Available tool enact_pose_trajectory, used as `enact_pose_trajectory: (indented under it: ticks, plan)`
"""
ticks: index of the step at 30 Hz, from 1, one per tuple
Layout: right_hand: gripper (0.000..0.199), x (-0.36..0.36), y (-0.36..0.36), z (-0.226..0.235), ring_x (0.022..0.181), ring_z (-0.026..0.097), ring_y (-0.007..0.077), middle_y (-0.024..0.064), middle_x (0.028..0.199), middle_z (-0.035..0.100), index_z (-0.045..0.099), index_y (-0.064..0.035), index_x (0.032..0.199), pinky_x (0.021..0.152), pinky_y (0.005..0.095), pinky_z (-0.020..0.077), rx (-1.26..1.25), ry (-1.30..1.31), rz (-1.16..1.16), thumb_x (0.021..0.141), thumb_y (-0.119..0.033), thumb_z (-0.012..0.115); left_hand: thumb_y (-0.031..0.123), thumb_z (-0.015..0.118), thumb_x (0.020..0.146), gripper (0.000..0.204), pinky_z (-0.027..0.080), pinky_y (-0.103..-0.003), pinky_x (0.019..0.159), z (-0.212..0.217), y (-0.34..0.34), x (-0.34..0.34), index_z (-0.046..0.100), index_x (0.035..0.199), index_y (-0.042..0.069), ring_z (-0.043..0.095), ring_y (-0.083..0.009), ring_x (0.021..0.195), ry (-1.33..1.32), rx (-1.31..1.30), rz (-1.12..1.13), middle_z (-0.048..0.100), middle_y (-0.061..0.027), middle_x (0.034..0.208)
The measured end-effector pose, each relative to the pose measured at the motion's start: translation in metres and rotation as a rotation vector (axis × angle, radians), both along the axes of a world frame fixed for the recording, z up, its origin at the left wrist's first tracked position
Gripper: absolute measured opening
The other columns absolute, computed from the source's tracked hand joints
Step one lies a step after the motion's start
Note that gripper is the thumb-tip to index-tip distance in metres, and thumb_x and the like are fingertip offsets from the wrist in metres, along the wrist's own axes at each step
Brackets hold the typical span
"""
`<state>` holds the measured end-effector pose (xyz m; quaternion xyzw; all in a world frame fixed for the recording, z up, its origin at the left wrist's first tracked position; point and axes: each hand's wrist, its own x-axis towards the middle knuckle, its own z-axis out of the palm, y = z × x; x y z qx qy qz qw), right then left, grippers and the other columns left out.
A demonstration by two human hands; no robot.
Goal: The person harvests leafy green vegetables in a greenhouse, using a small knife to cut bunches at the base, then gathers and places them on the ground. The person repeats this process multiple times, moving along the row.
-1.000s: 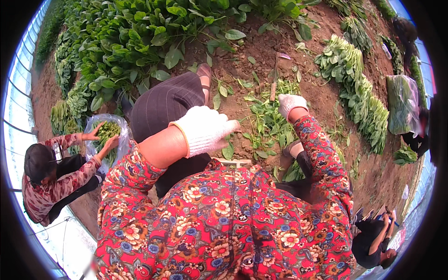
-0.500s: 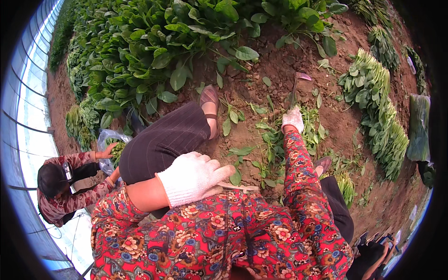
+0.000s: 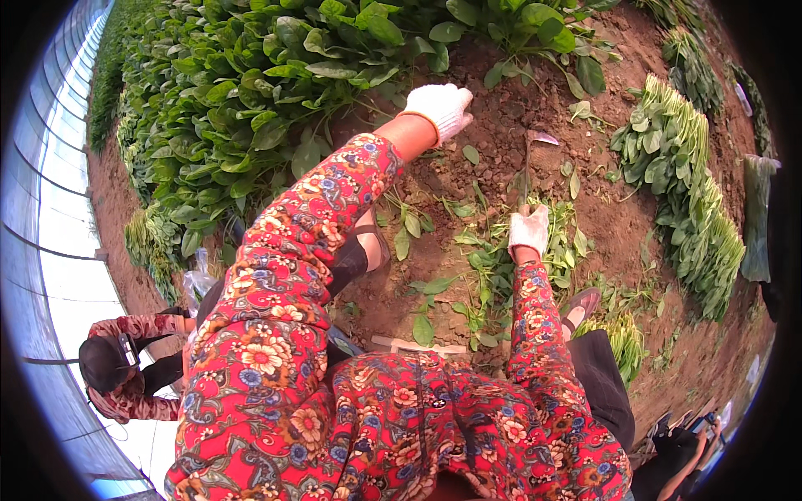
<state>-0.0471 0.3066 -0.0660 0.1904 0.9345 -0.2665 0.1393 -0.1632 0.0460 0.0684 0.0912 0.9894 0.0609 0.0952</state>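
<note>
**Reporter:** What does the frame show?

**Photographer:** A squatting picker in a red floral jacket works a bed of leafy greens. The left hand (image 3: 440, 108), in a white knit glove, reaches out with fingers loosely curled toward the edge of the standing spinach-like plants (image 3: 251, 92); whether it pinches a stem I cannot tell. The right hand (image 3: 528, 231), also gloved, is closed around the handle of a short hoe (image 3: 528, 159), whose pale blade lies on the bare soil (image 3: 501, 108) just beyond the knuckles.

**Reporter:** And the crop itself?

**Photographer:** The growing plants stand to the left of and beyond the left hand. Loose cut leaves (image 3: 489, 267) lie scattered around the right hand and back toward the wrist. Well off to the right of that hand, a long row of cut bunches (image 3: 685, 184) is laid on the soil.

**Reporter:** How would those greens handle?

**Photographer:** By the look of them, light, soft and easily bruised, with limp blades on thin stalks. I would judge the sensible hold is low, gathering the stems near the root rather than squeezing the leaves. The hoe appears stiff and light, best held along its handle.

**Reporter:** Anyone else there?

**Photographer:** Another person (image 3: 117, 367) crouches behind the left elbow, near a clear plastic bag (image 3: 199, 280).
</note>
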Motion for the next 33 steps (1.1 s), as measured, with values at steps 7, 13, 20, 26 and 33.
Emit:
enact_pose_trajectory:
  ticks: [7, 13, 20, 26, 33]
  plan:
    - [0.054, 0.000, 0.008, 0.017, 0.109, 0.064, 0.0221, 0.0152, 0.126, 0.062, 0.048, -0.0030, 0.137, 0.096, 0.0353, 0.0510, -0.427, 0.248, -0.089, 0.090, -0.014, 0.071, 0.032, 0.069, 0.085, 0.044, 0.047, -0.046, 0.094, -0.104, -0.027, -0.046, 0.062, 0.122, 0.010, 0.063, -0.0296, 0.104, 0.246, -0.330, 0.054, 0.068, -0.0101, 0.105]
    - [0.044, -0.005, -0.046, 0.027, 0.087, 0.064, 0.0146, 0.0060, 0.097, 0.066, 0.052, -0.0079, 0.131, 0.081, 0.0306, 0.0529, -0.764, 0.085, 0.025, 0.091, -0.016, 0.069, 0.023, 0.052, 0.091, 0.044, 0.023, -0.049, 0.119, -0.120, -0.087, -0.073, 0.060, 0.132, 0.009, 0.042, -0.0322, 0.140, 0.225, -0.757, -0.165, 0.055, -0.0167, 0.142]
    - [0.046, -0.064, -0.117, 0.019, 0.100, 0.069, 0.0376, 0.0185, 0.106, 0.071, 0.051, -0.0082, 0.134, 0.089, 0.0455, 0.0523, -0.728, 0.012, 0.221, 0.095, -0.030, 0.060, 0.024, 0.059, 0.086, 0.035, 0.022, -0.052, 0.119, -0.106, -0.132, -0.087, 0.067, 0.117, 0.011, 0.050, -0.0331, 0.130, 0.115, -0.899, -0.159, 0.067, -0.0140, 0.123]
    - [0.042, -0.095, -0.155, 0.010, 0.104, 0.065, 0.0442, 0.0214, 0.109, 0.070, 0.049, -0.0080, 0.131, 0.090, 0.0517, 0.0509, -0.647, 0.035, 0.278, 0.098, -0.033, 0.055, 0.023, 0.070, 0.082, 0.036, 0.047, -0.044, 0.088, -0.099, -0.133, -0.096, 0.068, 0.118, 0.018, 0.065, -0.0273, 0.111, -0.055, -0.860, 0.030, 0.070, -0.0041, 0.115]
    - [0.033, -0.102, -0.193, -0.010, 0.098, 0.066, 0.0471, 0.0276, 0.103, 0.069, 0.048, -0.0067, 0.124, 0.084, 0.0555, 0.0517, -0.401, -0.023, 0.461, 0.101, -0.030, 0.051, 0.018, 0.078, 0.071, 0.054, 0.053, -0.045, 0.081, -0.104, -0.141, -0.082, 0.060, 0.121, 0.018, 0.067, -0.0309, 0.103, -0.010, -0.788, 0.142, 0.068, -0.0087, 0.112]
